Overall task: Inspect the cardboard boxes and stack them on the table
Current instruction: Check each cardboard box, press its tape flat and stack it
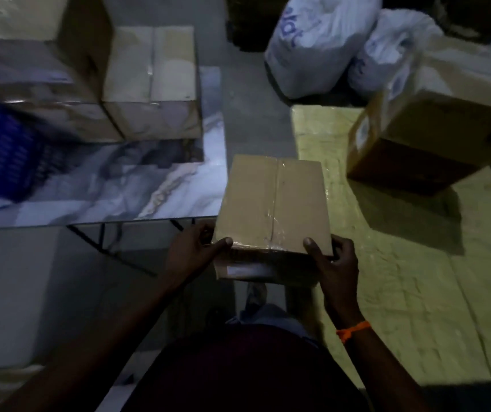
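Note:
I hold a small taped cardboard box (274, 203) in the air in front of me, between the table's right edge and a yellow mat. My left hand (196, 248) grips its near left corner, thumb on top. At the near right corner, my right hand (331, 260) grips the same box, an orange thread on that wrist. On the marble-patterned table (119, 185) to the left stand a taped box (152, 81) and, beside it, a taller stack of boxes (36, 55).
A blue crate (0, 144) sits at the table's left end. On the yellow mat (401, 278) to the right stands a larger brown box (434, 123). Two white plastic bags (318, 46) lie on the floor beyond. The table's dark legs (101, 239) show below its edge.

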Demonstrator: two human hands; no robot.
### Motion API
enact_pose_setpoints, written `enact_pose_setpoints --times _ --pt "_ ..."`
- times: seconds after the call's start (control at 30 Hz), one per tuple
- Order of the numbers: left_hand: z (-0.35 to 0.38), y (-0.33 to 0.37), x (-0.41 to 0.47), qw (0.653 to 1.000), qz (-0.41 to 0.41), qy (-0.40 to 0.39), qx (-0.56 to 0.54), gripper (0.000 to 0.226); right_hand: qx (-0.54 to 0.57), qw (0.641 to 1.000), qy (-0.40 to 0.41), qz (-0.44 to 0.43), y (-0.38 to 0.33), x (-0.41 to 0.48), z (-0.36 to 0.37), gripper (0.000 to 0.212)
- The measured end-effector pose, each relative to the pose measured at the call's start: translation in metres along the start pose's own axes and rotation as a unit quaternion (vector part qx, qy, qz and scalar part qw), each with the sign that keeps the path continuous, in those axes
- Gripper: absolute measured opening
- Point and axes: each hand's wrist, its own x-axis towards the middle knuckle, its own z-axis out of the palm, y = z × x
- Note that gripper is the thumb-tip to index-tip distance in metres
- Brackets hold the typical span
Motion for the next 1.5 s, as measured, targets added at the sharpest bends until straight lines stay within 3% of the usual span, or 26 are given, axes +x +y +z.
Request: enact_pose_setpoints --times 0.1,0.17,0.2,0.27,0.33,0.4,0.53,0.7,0.87,1.07,1.3,1.5 --pt "-0.018 -0.016 -0.036 0.997 0.017 0.059 0.046 0.02 -0.023 0.996 -0.021 -0.081 -0.03 -0.013 0.019 0.047" --pt "-0.012 -0.016 -0.045 0.987 -0.047 0.08 -0.13 0.02 -0.044 0.991 -0.025 -0.126 -0.05 -0.016 0.023 0.048" --pt "-0.009 -0.01 -0.043 0.957 -0.089 0.106 -0.253 0.021 -0.047 0.989 -0.022 -0.138 -0.059 -0.014 0.022 0.047" --pt "-0.01 0.01 -0.033 0.866 -0.146 0.128 -0.461 0.024 -0.041 0.99 -0.015 -0.135 -0.075 -0.012 0.016 0.04" --pt "-0.018 0.028 -0.019 0.833 -0.142 0.133 -0.518 0.031 -0.033 0.992 -0.009 -0.124 -0.083 -0.011 0.006 0.032" --pt "-0.036 0.039 -0.013 0.848 -0.103 0.14 -0.501 0.03 -0.007 0.995 -0.019 -0.101 -0.084 -0.016 0.002 0.026" --pt "-0.075 0.04 -0.016 0.877 -0.07 0.164 -0.446 0.033 0.052 0.995 -0.029 -0.077 -0.084 -0.033 0.023 0.038" --pt "-0.094 0.008 -0.06 0.878 -0.058 0.209 -0.426 0.034 0.083 0.99 -0.072 -0.087 -0.085 -0.049 0.052 0.033" --pt "-0.085 -0.035 -0.101 0.84 -0.108 0.293 -0.444 0.038 0.045 0.972 -0.187 -0.135 -0.069 -0.042 0.096 0.035" --pt "-0.063 -0.072 -0.101 0.833 -0.143 0.345 -0.408 0.046 -0.003 0.947 -0.301 -0.115 -0.034 -0.008 0.149 0.042" --pt "-0.06 -0.078 -0.069 0.845 -0.2 0.36 -0.341 0.048 -0.034 0.938 -0.326 -0.109 -0.032 0.029 0.167 0.048" --pt "-0.083 -0.063 -0.036 0.882 -0.252 0.324 -0.234 0.049 -0.077 0.903 -0.391 -0.162 -0.053 0.07 0.19 0.048"
